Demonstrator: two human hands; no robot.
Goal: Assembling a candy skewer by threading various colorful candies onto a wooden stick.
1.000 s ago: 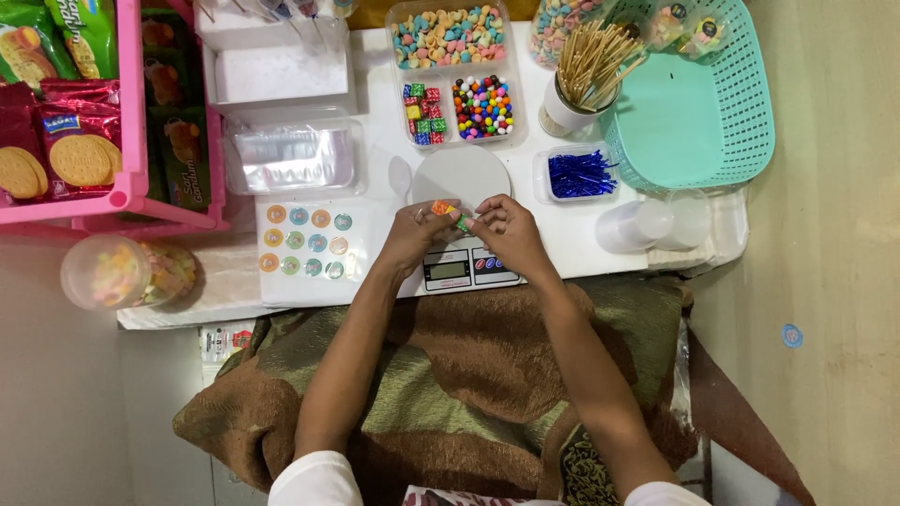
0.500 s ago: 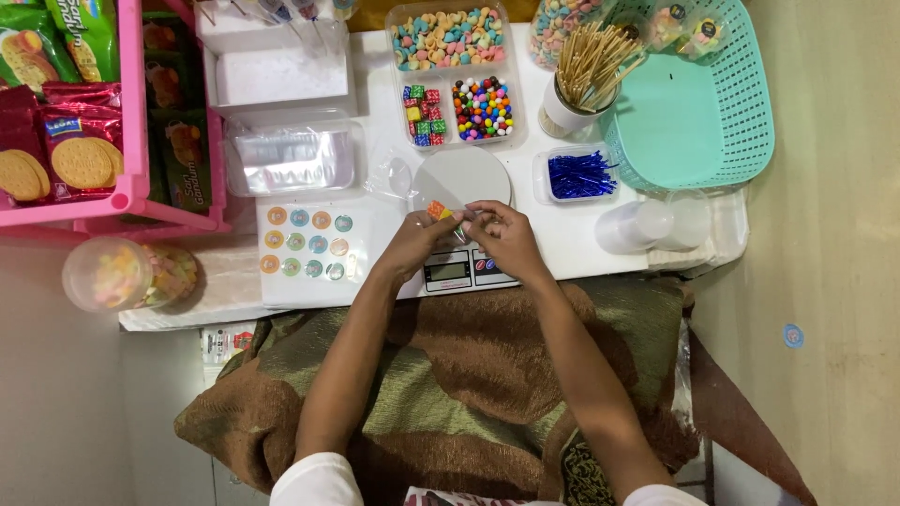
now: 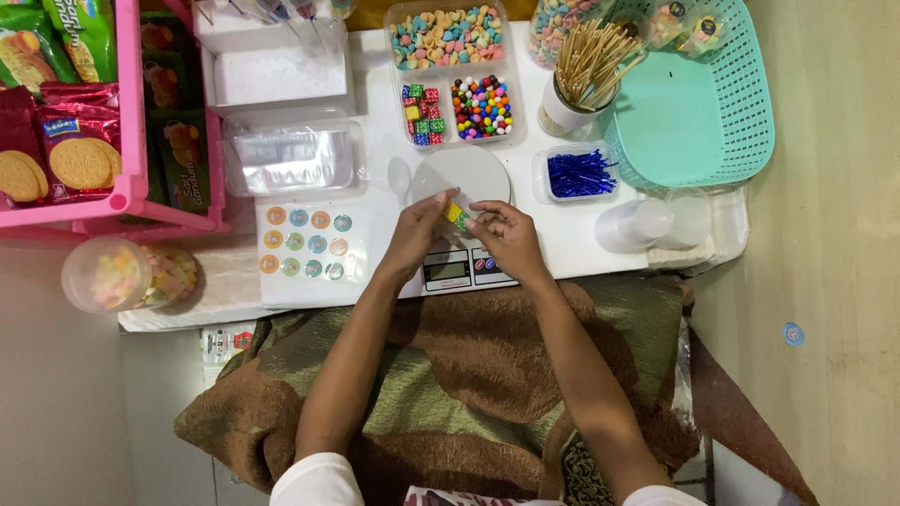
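My left hand [image 3: 417,234] and my right hand [image 3: 504,236] meet over a small kitchen scale [image 3: 464,225] at the front of a white table. Between their fingertips they pinch a small clear packet of coloured sweets [image 3: 457,217], yellow, orange and green. The scale's round white platform [image 3: 461,175] lies just beyond the hands. Just behind the scale stands a clear divided tray [image 3: 454,70] holding pastel sweets, wrapped cubes and bright round candies.
A sheet of round stickers [image 3: 307,243] lies left of the scale, a clear box of bags [image 3: 292,157] behind it. Blue twist ties [image 3: 579,173], a cup of wooden skewers [image 3: 583,75], a teal basket [image 3: 694,103], clear cups [image 3: 652,223], a pink snack rack [image 3: 84,122] and a sweets jar [image 3: 127,275] surround them.
Both hands stay over the scale with the sweet packet. The fingers have shifted slightly on it, and the packet sits a little lower and nearer the right hand.
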